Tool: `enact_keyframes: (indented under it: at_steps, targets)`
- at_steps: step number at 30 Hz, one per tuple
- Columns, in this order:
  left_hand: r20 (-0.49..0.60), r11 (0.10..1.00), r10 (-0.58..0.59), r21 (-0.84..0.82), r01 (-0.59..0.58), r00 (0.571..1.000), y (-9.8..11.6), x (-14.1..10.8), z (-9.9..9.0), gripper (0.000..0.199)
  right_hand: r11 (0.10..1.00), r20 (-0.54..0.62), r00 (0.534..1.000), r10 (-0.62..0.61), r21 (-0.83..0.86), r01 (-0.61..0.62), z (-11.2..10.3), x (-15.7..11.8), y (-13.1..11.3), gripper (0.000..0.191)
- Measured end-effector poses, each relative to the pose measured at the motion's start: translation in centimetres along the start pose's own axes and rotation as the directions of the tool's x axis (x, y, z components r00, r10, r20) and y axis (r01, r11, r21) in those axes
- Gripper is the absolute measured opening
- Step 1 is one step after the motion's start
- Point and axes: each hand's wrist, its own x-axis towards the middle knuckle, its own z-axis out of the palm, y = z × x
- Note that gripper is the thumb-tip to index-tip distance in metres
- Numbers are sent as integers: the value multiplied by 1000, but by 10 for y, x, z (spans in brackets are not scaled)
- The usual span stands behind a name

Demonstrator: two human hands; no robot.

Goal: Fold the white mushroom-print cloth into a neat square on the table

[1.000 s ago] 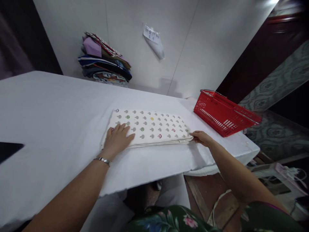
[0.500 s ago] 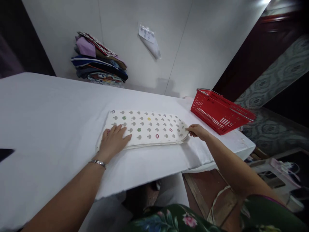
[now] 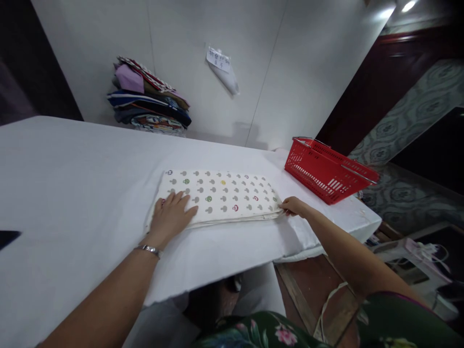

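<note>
Cloth (image 3: 232, 193) folded, near edges uneven | left hand (image 3: 171, 218) flat, open | right hand (image 3: 296, 207) pinching right end | (red basket (image 3: 322, 169) far right)

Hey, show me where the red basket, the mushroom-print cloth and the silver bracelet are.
Red basket (image 3: 314, 170): head view, on its side wall.
Mushroom-print cloth (image 3: 229, 195): head view, middle of its top face.
Silver bracelet (image 3: 148, 248): head view, on its band.

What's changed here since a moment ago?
The right hand has moved slightly nearer, bringing down the front right corner of the white, mushroom-print folded cloth. Nothing newly grasped or released. The left hand still lies on its left end; the red plastic basket stayed put.
</note>
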Motion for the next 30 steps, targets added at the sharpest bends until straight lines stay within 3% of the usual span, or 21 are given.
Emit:
enact_keyframes:
  at_steps: [7, 13, 21, 30]
  targets:
    - [-7, 1000, 4, 6, -4, 1000, 0, 0, 1, 62, 998, -8, 999, -53, 37, 53, -2, -1, -9, 25]
    - [-5, 1000, 2, 9, -2, 1000, -1, 0, 2, 62, 993, 58, 995, -85, 90, 79, 3, -1, -17, 22]
    - [-27, 1000, 12, 0, -12, 1000, -2, 1, 4, 61, 996, 22, 1000, 14, -89, -12, 3, 9, 3, 25]
    - [-15, 1000, -8, -29, 7, 1000, -3, 0, 5, 61, 966, -33, 999, 18, -257, -26, 8, 2, -6, 23]
